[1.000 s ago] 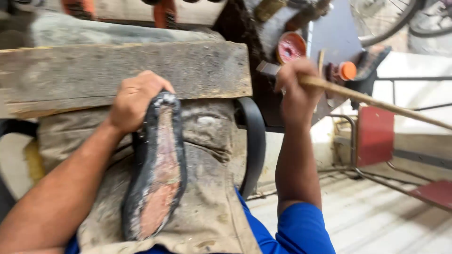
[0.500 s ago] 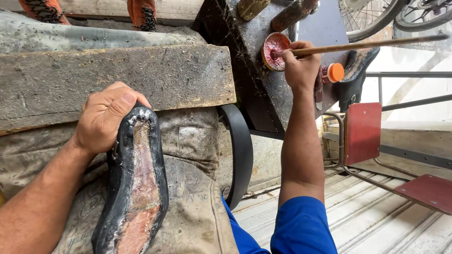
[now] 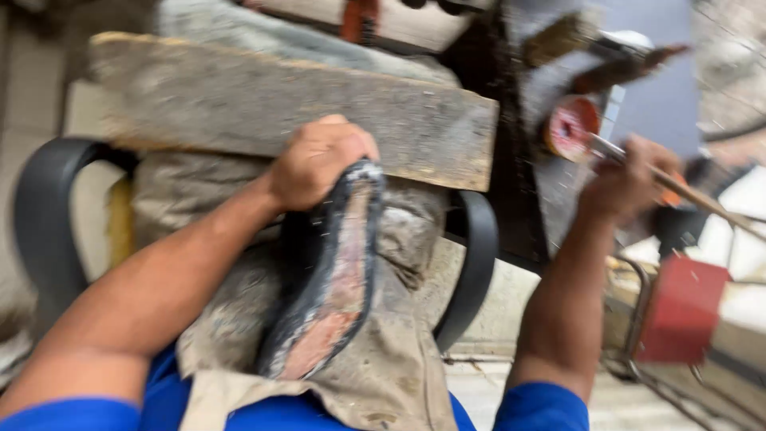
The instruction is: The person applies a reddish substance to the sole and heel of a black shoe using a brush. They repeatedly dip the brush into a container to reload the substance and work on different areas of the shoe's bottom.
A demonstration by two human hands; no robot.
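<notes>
Head view, the only one, and blurred by motion.

The left hand point(image 3: 319, 164) is clenched around the toe end of a shoe point(image 3: 327, 275) that lies sole-up on a stained cloth point(image 3: 391, 351) over the person's lap, toe pointing away toward a worn plank point(image 3: 263, 112). The shoe's bottom is bare: there is no outsole on it, and a dark rim frames a long reddish-pink patch that runs from toe to heel. Whether that patch is wet glue or only raw material cannot be told through the blur. The rim looks rough and speckled with pale flecks.

The right hand point(image 3: 626, 179) is closed on a thin stick point(image 3: 686, 195), whose far end slants off to the right and whose near tip reaches a small round tin point(image 3: 571, 128). The tin rests up on a dark surface point(image 3: 523, 160) beside the plank, well apart from the shoe. Its inside shows red or pink, close in colour to the patch on the sole; how full it is cannot be read.

As a judgement: the sole seems prepared and partly coated, with the stick now at the tin rather than on the shoe, so spreading along the rim and fitting any outsole appear not yet done.

A red box-like thing point(image 3: 682, 307) sits in a metal frame at the lower right; its contents are hidden.
</notes>
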